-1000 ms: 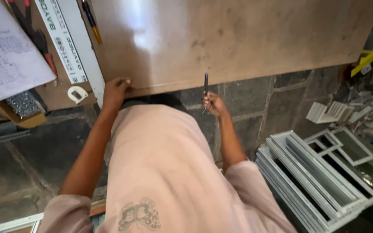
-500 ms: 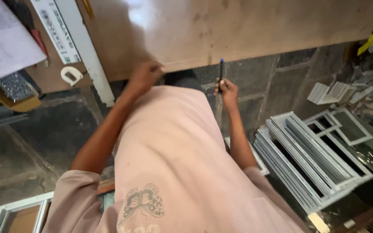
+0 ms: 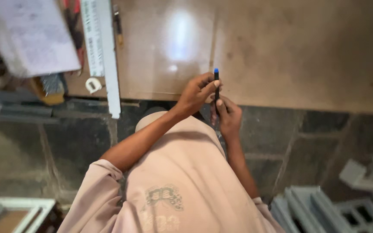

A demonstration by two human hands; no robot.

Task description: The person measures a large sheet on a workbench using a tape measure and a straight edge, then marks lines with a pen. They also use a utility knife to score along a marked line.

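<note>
the head view looks straight down over a person in a pale pink shirt (image 3: 186, 181) standing at the near edge of a desk (image 3: 290, 47), a wide sheet of light brown board with a glossy patch of glare near its middle. both hands meet just at that edge: the left hand (image 3: 197, 92) is curled with its fingertips pinched on a thin dark pen (image 3: 216, 86) that stands upright with a blue tip on top, and the right hand (image 3: 227, 114) is closed around the pen's lower end, thumb pressed against the shaft. the pen sits over the desk's front edge, between the two hands and touching both. at the desk's left end a long white strip (image 3: 109, 56) runs away from the viewer and overhangs the edge; just beside it lies a small roll of white tape (image 3: 93, 84), and further left a sheet of paper (image 3: 31, 34), blurred, covers some tools. a brush (image 3: 50, 84) lies below the paper near the edge. the floor (image 3: 44, 146) under the desk is dark stone slabs with pale joints. white frames (image 3: 324, 211) are stacked on the floor at lower right, and another white frame (image 3: 9, 213) shows at lower left, both soft with blur.
</note>
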